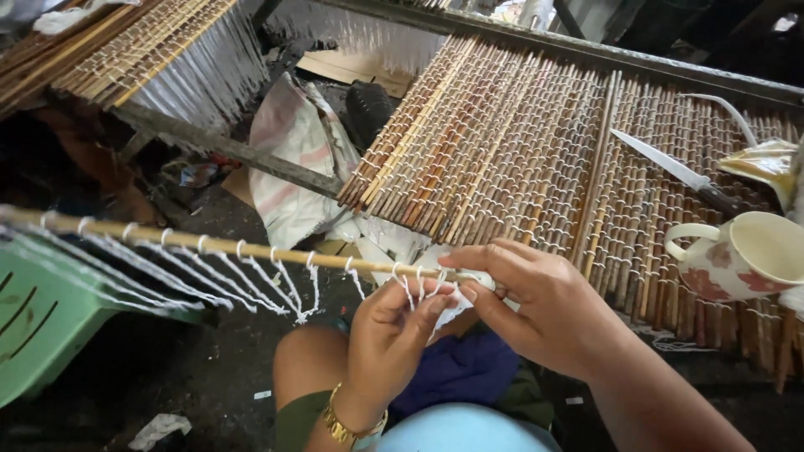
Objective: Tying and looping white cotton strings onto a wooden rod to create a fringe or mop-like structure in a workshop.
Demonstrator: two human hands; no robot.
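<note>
Both my hands, left [394, 331] and right [536, 305], pinch white string [419, 285] on a bamboo stick [209, 244]; at 1 o'clock, a woven mat [519, 151] carries a knife [678, 172] and cup [741, 255].

Dark littered floor [193, 377], green plastic stool [42, 322], daylight

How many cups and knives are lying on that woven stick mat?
2: one cup at the mat's right edge, one knife just above it. Others may lie out of view.
</note>
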